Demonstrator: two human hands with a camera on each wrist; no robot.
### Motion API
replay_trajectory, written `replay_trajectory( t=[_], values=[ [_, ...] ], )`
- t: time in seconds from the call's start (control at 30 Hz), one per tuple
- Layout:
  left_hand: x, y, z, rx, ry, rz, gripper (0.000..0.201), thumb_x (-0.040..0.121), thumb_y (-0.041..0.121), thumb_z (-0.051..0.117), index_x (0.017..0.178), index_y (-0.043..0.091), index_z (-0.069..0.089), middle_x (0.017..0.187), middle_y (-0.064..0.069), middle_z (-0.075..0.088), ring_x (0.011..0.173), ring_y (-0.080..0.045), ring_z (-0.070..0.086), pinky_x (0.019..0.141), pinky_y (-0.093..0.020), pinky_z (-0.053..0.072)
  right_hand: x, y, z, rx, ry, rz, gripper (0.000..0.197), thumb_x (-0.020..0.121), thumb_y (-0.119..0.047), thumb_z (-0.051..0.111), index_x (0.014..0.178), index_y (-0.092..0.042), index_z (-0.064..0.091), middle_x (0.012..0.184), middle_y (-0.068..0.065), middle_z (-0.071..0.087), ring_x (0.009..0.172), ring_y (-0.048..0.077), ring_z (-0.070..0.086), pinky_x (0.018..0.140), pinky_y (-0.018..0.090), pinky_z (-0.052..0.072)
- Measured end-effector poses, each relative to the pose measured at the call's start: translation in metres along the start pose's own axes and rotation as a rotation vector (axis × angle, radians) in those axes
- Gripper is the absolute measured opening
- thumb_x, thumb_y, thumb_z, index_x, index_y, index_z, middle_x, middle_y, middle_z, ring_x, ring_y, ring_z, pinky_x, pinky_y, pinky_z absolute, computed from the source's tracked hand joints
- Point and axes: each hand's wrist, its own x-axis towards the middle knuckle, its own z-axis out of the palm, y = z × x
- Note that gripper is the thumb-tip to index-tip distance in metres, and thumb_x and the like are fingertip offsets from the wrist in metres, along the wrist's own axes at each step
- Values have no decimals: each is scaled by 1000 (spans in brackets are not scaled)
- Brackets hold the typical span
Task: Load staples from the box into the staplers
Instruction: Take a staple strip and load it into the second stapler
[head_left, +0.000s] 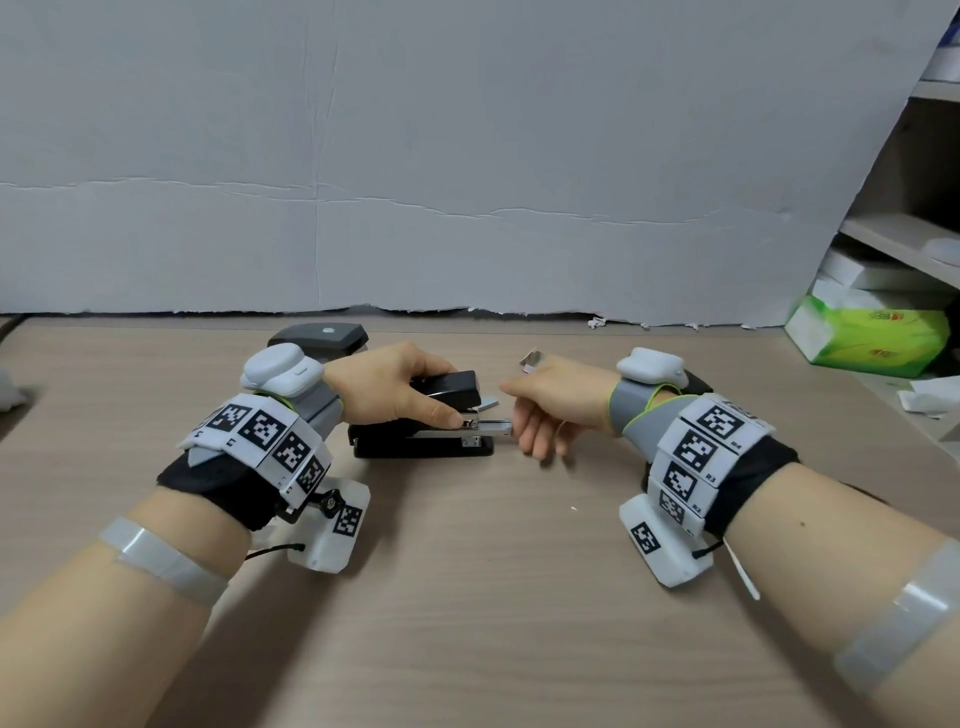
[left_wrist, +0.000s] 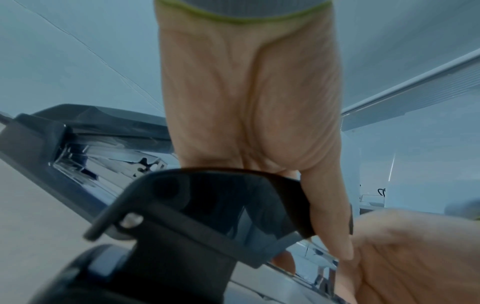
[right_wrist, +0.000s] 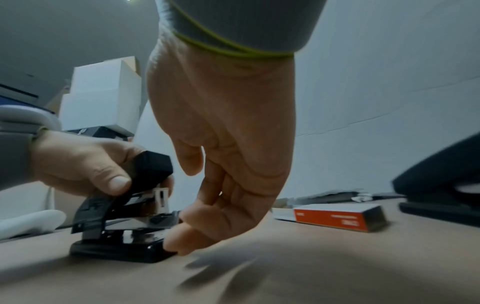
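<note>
A black stapler (head_left: 415, 447) stands on the wooden desk (head_left: 467, 597) with its lid raised and its metal magazine (head_left: 488, 427) exposed. My left hand (head_left: 434, 395) grips the lid (right_wrist: 153, 164), fingers over the top and thumb low against the magazine. My right hand (head_left: 524, 421) hangs at the stapler's front end; its fingers (right_wrist: 182, 232) touch the front of the base and the thumb stays apart, with nothing seen between them. The orange and grey staple box (right_wrist: 337, 219) lies on the desk beyond that hand.
A grey stapler (head_left: 317, 335) stands open behind my left hand. Another dark stapler (right_wrist: 441, 185) sits beside my right wrist. A green tissue box (head_left: 872, 332) and shelves fill the right side; a grey paper backdrop (head_left: 467, 156) rises behind the desk.
</note>
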Motion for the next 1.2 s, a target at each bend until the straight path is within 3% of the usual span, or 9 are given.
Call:
replay_trajectory(
  t=[0.1,0.23,0.4,0.53,0.7,0.87,0.93,1.1,1.2],
  values=[
    [1,-1,0,7,3,17,15,81,41,75,87,29,67,65,15,61,57,-1,54,55,-11,40,6,-16,10,-38,-56,17,52,104,-31,32,73,2,60,77,23,66,41,18,65,36,21,46],
    [2,-3,1,-1,2,27,12,82,39,75,84,32,66,62,18,61,56,0,54,55,-11,40,8,-21,15,24,-36,-24,58,100,-34,32,83,10,65,84,29,68,55,28,65,45,26,50],
    [3,-4,1,-19,-5,38,14,81,40,76,87,31,67,68,13,64,61,-5,57,61,-19,44,10,-21,14,127,-49,-22,69,98,-42,28,94,16,66,99,40,66,60,34,64,48,28,51],
    [4,-5,1,-12,0,50,18,81,40,75,92,28,68,72,10,65,63,-6,57,64,-22,46,9,-27,16,90,-49,-8,85,99,-52,25,105,23,64,90,33,66,59,31,64,48,28,50],
    [5,-7,1,-6,-3,68,12,82,38,75,87,33,66,69,13,63,61,-4,57,61,-20,45,7,-30,19,78,-24,-8,87,97,-57,25,101,21,66,91,33,66,62,33,64,53,30,50],
    [5,-7,1,-9,-1,77,20,82,36,76,97,24,68,74,10,64,62,-4,57,60,-15,44,9,-31,23,64,11,-24,85,94,-59,27,90,15,69,86,30,68,61,31,66,52,29,52],
    [5,-7,1,-21,0,76,20,82,35,76,96,24,68,73,10,63,62,-4,56,60,-15,44,10,-29,22,69,2,-16,86,95,-58,28,95,17,68,86,30,69,62,32,66,52,30,52],
    [2,-7,1,-4,21,45,23,78,41,78,96,34,66,80,13,68,71,-4,62,68,-18,47,8,-24,17,2,90,-29,60,94,-44,38,89,7,69,75,19,70,64,34,66,50,28,51],
    [-1,-14,-6,92,21,-28,61,66,54,82,119,36,59,103,12,69,95,-9,66,87,-26,51,4,-28,13,40,185,-208,31,90,-34,54,92,-5,66,82,9,62,72,28,61,58,33,51]
  ],
)
